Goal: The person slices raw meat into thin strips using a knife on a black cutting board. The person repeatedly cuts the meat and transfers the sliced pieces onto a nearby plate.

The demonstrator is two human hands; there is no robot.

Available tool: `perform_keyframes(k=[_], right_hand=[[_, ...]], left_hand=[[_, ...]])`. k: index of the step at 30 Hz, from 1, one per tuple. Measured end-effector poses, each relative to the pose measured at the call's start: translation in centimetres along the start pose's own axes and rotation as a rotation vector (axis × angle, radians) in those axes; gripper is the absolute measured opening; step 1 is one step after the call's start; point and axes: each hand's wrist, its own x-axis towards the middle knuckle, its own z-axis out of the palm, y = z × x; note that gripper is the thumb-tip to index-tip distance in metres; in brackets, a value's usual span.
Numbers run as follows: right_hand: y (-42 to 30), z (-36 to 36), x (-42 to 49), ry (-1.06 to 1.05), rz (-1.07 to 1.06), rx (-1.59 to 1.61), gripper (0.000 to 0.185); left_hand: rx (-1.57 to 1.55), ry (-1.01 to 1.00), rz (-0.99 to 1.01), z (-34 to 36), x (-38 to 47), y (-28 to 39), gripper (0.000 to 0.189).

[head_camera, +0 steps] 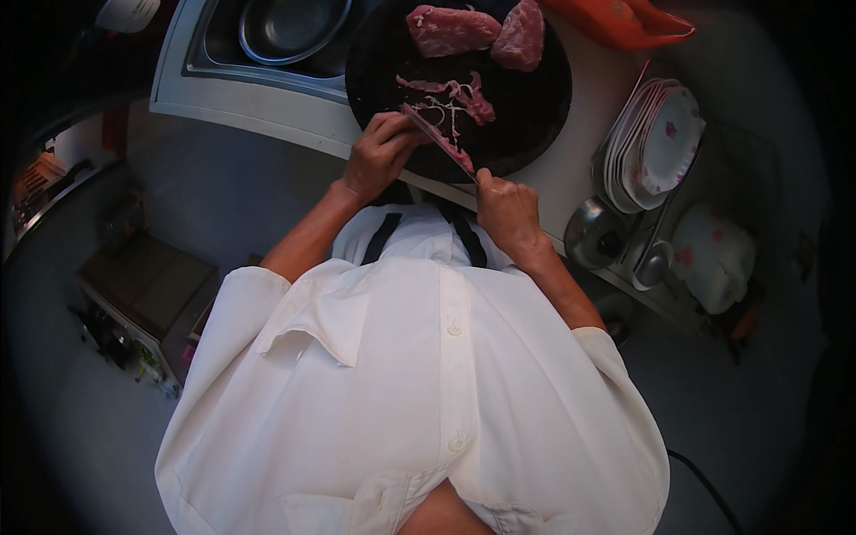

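My right hand (509, 204) is closed around the handle of a knife, at the near right edge of a round dark chopping board (528, 127). The knife blade (441, 139) slants up and left over the board, with pink strips of raw meat along it. Against the far end of the blade rest the curled fingers of my left hand (380, 155); what they pinch is hidden. Beyond the blade lie meat trimmings with white sinew (473, 103). Two larger pieces are at the back: a long block of raw meat (455, 30) and a shorter chunk (521, 37).
Left of the board, a metal basin (294, 30) sits in a steel sink (267, 79). To the right are a rack of flower-patterned plates (669, 134), a metal lid (595, 233) and a ladle (653, 265). A red plastic bag (622, 23) lies behind, on the white counter (575, 167).
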Motion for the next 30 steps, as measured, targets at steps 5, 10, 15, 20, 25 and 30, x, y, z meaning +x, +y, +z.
perform_keyframes(k=[5, 10, 15, 20, 25, 30], right_hand=[[0.2, 0.3, 0.6, -0.049, -0.015, 0.014, 0.009], [-0.3, 0.6, 3.0, -0.086, -0.038, 0.051, 0.011], [-2.6, 2.0, 8.4, 0.018, -0.058, 0.113, 0.014], [-2.6, 1.5, 7.6, -0.011, -0.020, 0.095, 0.012], [0.4, 0.5, 2.4, -0.087, 0.060, 0.066, 0.013], [3.7, -1.3, 3.1, 0.134, 0.132, 0.296, 0.009]], left_hand=[[-0.005, 0.009, -0.033, 0.0, -0.4, 0.0, 0.025], [-0.023, 0.014, -0.045, 0.0, -0.4, -0.2, 0.027], [-0.023, -0.032, -0.062, 0.2, -0.9, -0.4, 0.025], [-0.006, -0.028, -0.039, -0.3, -0.5, -0.5, 0.024], [-0.027, 0.035, -0.012, -0.1, 0.0, -0.1, 0.027], [-0.028, 0.004, -0.020, 0.3, -1.2, -0.8, 0.035]])
